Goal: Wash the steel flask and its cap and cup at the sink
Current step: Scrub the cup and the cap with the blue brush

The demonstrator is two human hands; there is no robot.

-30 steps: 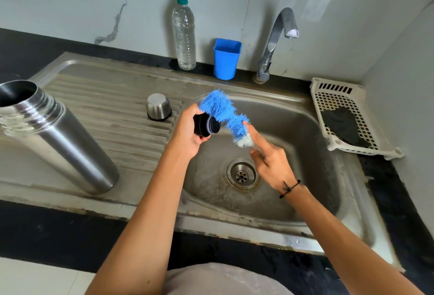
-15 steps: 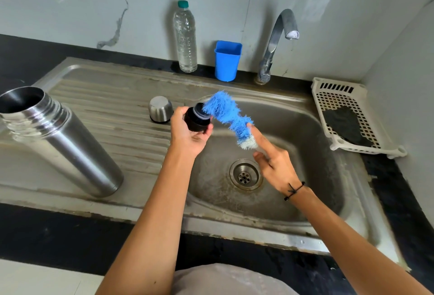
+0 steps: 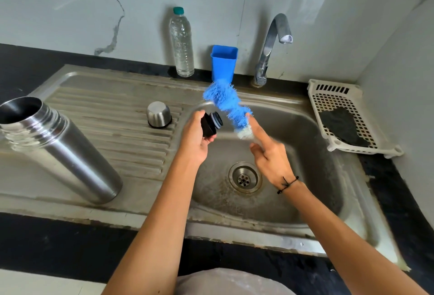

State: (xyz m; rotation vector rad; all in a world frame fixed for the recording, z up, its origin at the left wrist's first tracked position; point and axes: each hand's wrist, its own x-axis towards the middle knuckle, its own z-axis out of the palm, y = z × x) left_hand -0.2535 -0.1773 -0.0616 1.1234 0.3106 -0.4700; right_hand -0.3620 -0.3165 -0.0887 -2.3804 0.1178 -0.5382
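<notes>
My left hand grips the black flask cap over the left edge of the sink basin. My right hand holds a blue bristle brush by its handle, index finger stretched along it; the bristles stand just right of the cap, apart from it. The open steel flask stands on the drainboard at the left. The steel cup sits upside down on the drainboard near the basin.
A clear water bottle and a blue plastic cup stand behind the sink. The tap is off. A white plastic basket with a dark scrubber sits at the right. The drain lies below my hands.
The brush has swung up and away from the cap, so its bristles no longer touch it. My left hand has turned the cap so its threaded end faces right.
</notes>
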